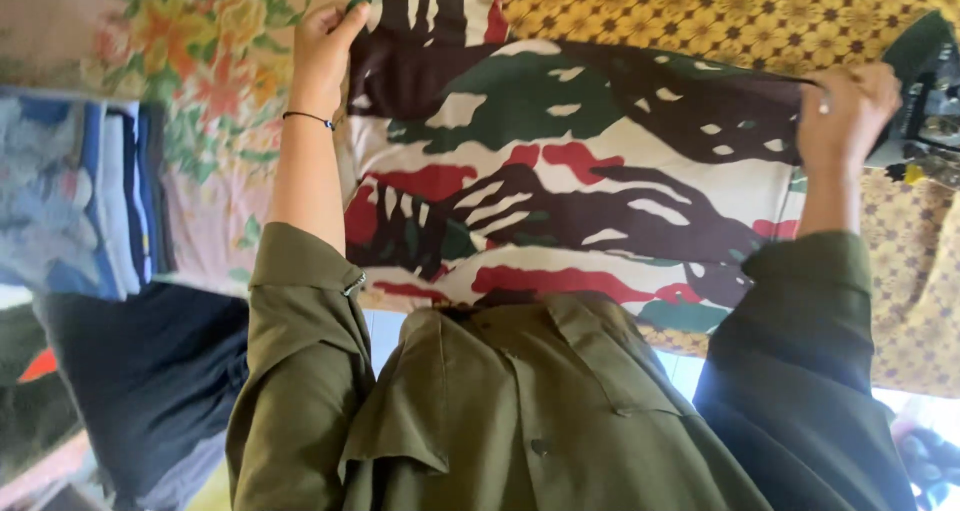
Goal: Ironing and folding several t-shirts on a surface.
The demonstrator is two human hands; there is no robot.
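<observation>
A camouflage cloth (560,181) in white, red, green and dark brown lies spread over a yellow patterned cover (720,11). My left hand (322,51) pinches its far left edge, and a thin black band sits on that wrist. My right hand (845,111) grips the cloth's right edge, pulling it flat. Both arms wear olive green sleeves, and my olive shirt (520,411) fills the bottom of the view.
A stack of folded blue and white clothes (80,191) rests at the left on a floral cloth (200,71). A dark garment (150,371) lies at the lower left. A dark object (930,81), possibly an iron, sits at the right edge.
</observation>
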